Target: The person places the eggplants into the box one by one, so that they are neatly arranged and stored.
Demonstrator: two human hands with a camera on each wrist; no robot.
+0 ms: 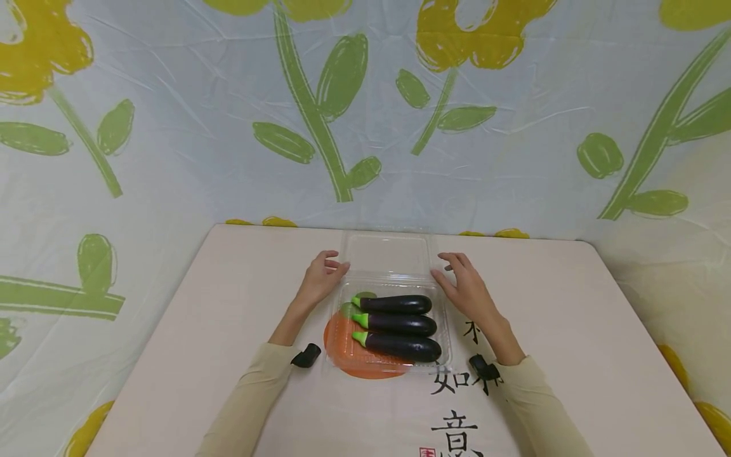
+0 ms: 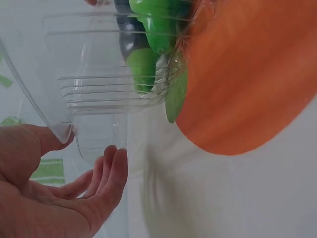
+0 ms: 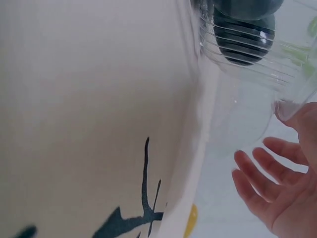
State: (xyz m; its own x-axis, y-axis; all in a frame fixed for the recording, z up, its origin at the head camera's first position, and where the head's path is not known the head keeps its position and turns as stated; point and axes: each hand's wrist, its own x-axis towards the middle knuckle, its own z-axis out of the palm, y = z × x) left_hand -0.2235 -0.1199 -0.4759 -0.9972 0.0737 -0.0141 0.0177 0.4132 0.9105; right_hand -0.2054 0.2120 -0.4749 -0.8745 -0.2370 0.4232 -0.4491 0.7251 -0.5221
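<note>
A clear plastic clamshell box lies on the table, its lid folded back away from me. Inside are three dark purple eggplants with green stems pointing left. My left hand is at the box's back left corner. In the left wrist view, its thumb touches the rim and its loosely bent fingers are near the lid's edge. At the back right corner is my right hand. The right wrist view has its thumb against the rim and the other fingers spread apart.
The pale table carries a printed orange circle under the box and black brush characters at front right. A flower-patterned cloth hangs behind and at the sides. Black straps sit at both wrists.
</note>
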